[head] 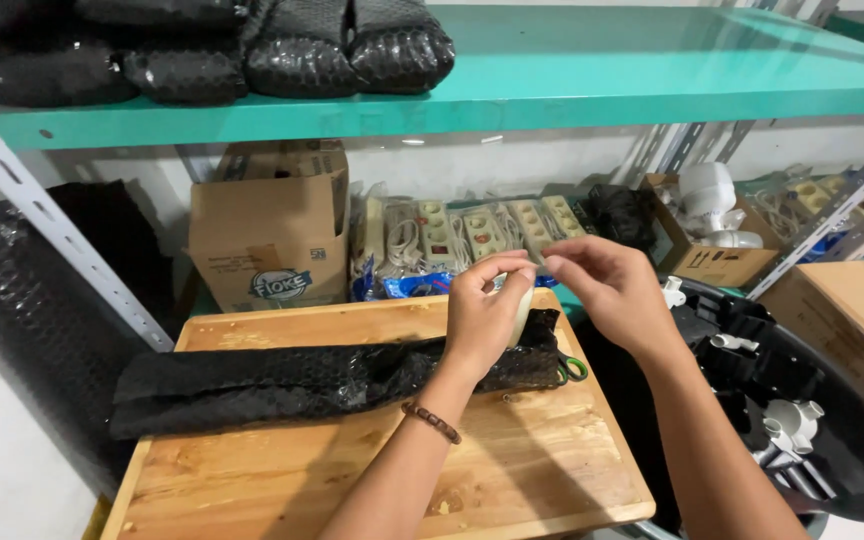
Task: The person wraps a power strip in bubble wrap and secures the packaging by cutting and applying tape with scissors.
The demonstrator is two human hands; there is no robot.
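Fingers of the left hand curl around a pale roll of tape, gripping it just above the right end of a long black bubble-wrapped bundle. Right hand pinches thumb and forefinger together near the roll's top, seemingly on the tape's loose end, though that strip is too thin to make out. The bundle lies across the far half of the wooden tabletop, reaching from its left edge almost to its right edge, where a green ring pokes out. Judging by the padding, the bundle should feel light, squashy and a little slick; holding it mid-length would steady it best.
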